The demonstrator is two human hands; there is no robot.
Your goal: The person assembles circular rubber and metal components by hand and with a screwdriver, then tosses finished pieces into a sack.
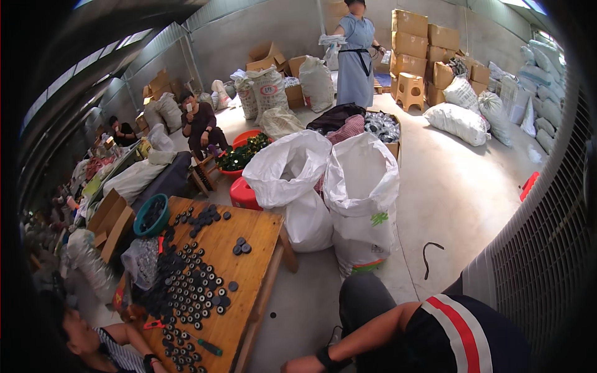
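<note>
My right arm comes in from the lower right in a dark sleeve with a red and white stripe, a black band round the wrist. Only the edge of my right hand (303, 365) shows at the lower border; its fingers are cut off, so what it holds is hidden. My left hand is out of the picture. Nearest is a wooden table (261, 248), covered on its left with small black wheel-like discs (198, 292), many with pale metal centres. A green-and-black handled screwdriver (210, 347) lies among them, and a red-handled tool (154, 324) lies farther left.
Another person (118, 348) sits at the table's left. A teal basin (152, 214) holds black pieces. Two open white sacks (360, 211) stand beyond the table. A large grille (528, 236) rises at right. Farther off, a person (356, 56) stands near stacked cartons (410, 46).
</note>
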